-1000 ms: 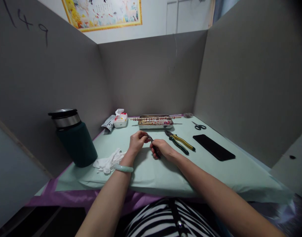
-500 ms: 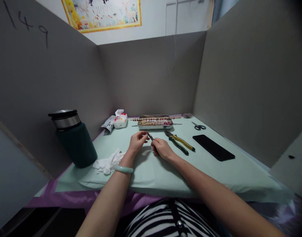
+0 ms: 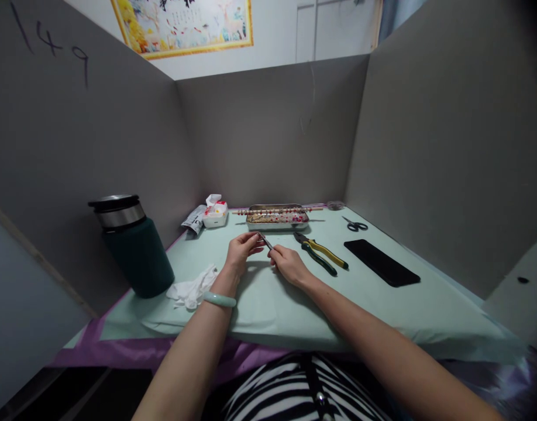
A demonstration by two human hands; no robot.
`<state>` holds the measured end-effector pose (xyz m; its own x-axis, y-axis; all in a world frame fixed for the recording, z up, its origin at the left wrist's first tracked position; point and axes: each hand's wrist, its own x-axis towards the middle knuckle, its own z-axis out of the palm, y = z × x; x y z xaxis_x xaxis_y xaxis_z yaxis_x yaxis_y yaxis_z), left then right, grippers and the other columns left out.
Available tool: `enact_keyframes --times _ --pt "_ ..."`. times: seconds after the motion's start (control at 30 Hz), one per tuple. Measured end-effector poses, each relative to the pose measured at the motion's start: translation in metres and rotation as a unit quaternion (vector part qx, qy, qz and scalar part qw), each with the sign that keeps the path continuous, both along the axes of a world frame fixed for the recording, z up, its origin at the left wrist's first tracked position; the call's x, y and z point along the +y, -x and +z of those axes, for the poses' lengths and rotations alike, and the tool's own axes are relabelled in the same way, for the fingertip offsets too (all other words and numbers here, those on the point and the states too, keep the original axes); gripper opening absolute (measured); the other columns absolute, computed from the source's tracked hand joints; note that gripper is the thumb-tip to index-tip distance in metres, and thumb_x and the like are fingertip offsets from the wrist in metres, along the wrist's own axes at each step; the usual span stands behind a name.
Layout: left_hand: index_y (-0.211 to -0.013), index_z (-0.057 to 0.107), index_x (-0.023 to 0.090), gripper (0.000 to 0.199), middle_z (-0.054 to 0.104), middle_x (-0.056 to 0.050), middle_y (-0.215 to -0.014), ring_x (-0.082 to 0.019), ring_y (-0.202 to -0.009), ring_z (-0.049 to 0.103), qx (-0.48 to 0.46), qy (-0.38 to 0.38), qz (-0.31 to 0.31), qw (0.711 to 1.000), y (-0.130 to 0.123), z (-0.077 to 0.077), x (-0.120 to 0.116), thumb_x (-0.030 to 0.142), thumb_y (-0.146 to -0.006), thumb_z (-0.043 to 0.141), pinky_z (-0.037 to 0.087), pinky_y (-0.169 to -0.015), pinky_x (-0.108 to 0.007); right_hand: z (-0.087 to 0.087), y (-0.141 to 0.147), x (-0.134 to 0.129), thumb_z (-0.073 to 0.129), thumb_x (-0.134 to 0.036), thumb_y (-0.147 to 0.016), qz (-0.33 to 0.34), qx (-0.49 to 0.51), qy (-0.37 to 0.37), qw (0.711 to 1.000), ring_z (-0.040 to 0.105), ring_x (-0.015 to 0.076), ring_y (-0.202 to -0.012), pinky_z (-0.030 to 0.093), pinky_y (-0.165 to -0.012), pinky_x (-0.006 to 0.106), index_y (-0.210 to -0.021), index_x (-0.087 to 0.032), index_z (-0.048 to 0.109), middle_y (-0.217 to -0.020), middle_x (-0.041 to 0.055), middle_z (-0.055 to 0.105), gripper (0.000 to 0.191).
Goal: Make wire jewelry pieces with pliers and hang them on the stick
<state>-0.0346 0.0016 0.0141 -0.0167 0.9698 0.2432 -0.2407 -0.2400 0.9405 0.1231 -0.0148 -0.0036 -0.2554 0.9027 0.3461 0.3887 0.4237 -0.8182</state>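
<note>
In the middle of the table, my right hand [image 3: 288, 262] is closed round a pair of small pliers [image 3: 265, 241]. Their slim metal jaws point up and left, and the handles are mostly hidden in the palm. The jaw tips meet the fingertips of my left hand [image 3: 241, 249], whose thumb and forefinger are pinched together. Whatever sits in that pinch is too small to make out. My left hand's other fingers are loosely curled. Just beyond both hands is a metal tray [image 3: 277, 226] of small red and pale beads, with a beaded stick [image 3: 312, 209] lying across it.
Larger pliers [image 3: 321, 255] with green and yellow handles lie right of my hands. Further right are scissors [image 3: 355, 224] and a black phone [image 3: 381, 262]. On the left stand a green bottle [image 3: 139, 257], crumpled tissue [image 3: 193, 287] and a white box [image 3: 215, 216]. Grey partitions [image 3: 268, 134] enclose the table.
My left hand has shifted slightly left and its lower fingers have opened out a little. The small pliers stay at its fingertips, and my right hand has barely moved.
</note>
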Motion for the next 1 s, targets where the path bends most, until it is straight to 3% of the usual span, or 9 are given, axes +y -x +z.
enact_keyframes --times 0.13,0.33,0.53,0.63,0.8,1.0 --pt "-0.089 0.062 0.011 0.038 0.069 -0.011 -0.087 -0.019 -0.073 0.067 0.008 0.003 -0.002 1.0 -0.003 0.002 -0.002 0.035 -0.062 0.075 0.054 -0.066 -0.031 0.001 0.0 -0.001 0.041 -0.03 -0.084 -0.025 -0.003 -0.002 1.0 0.049 0.0123 -0.057 0.033 -0.055 0.023 -0.071 -0.018 0.058 -0.063 0.0013 0.058 0.024" --pt "-0.082 0.057 0.012 0.035 0.068 -0.007 -0.077 -0.017 -0.07 0.066 0.03 -0.033 0.011 0.999 -0.007 0.004 -0.004 0.032 -0.061 0.075 0.054 -0.066 -0.032 -0.001 0.005 0.001 0.038 -0.029 -0.084 0.015 0.075 0.08 0.994 0.05 0.011 -0.052 0.034 -0.052 0.023 -0.077 -0.018 0.057 -0.066 0.0006 0.058 0.023" --pt "-0.078 0.055 0.013 0.029 0.068 -0.005 -0.076 -0.016 -0.071 0.066 0.047 -0.087 0.032 0.995 -0.01 0.004 -0.003 0.03 -0.063 0.073 0.054 -0.066 -0.03 0.009 0.001 -0.003 0.042 -0.028 -0.086 -0.059 -0.045 -0.082 0.994 0.052 0.0155 -0.08 0.035 -0.073 0.025 -0.072 -0.018 0.062 -0.081 0.005 0.059 0.026" --pt "-0.078 0.055 0.013 0.027 0.068 -0.005 -0.078 -0.016 -0.072 0.066 0.058 -0.108 0.037 0.992 -0.011 0.004 -0.002 0.03 -0.064 0.072 0.054 -0.066 -0.03 0.009 0.0 -0.003 0.041 -0.027 -0.088 -0.061 -0.062 -0.097 0.991 0.052 0.0165 -0.082 0.035 -0.076 0.026 -0.078 -0.019 0.065 -0.083 0.0058 0.06 0.027" --pt "-0.08 0.055 0.014 0.027 0.069 -0.006 -0.082 -0.017 -0.074 0.066 0.053 -0.122 0.036 0.99 -0.011 0.004 -0.004 0.032 -0.066 0.07 0.054 -0.067 -0.032 0.008 0.0 -0.002 0.038 -0.026 -0.09 -0.004 -0.054 -0.136 0.989 0.053 0.0178 -0.082 0.035 -0.076 0.026 -0.083 -0.019 0.064 -0.085 0.0056 0.063 0.028" --pt "-0.082 0.052 0.015 0.029 0.069 -0.006 -0.082 -0.017 -0.073 0.066 0.051 -0.141 0.041 0.988 -0.013 0.006 -0.006 0.032 -0.066 0.07 0.054 -0.069 -0.033 0.013 -0.002 -0.006 0.038 -0.026 -0.088 0.013 -0.029 -0.134 0.991 0.05 0.0159 -0.07 0.034 -0.068 0.025 -0.073 -0.02 0.058 -0.071 0.0021 0.058 0.026"
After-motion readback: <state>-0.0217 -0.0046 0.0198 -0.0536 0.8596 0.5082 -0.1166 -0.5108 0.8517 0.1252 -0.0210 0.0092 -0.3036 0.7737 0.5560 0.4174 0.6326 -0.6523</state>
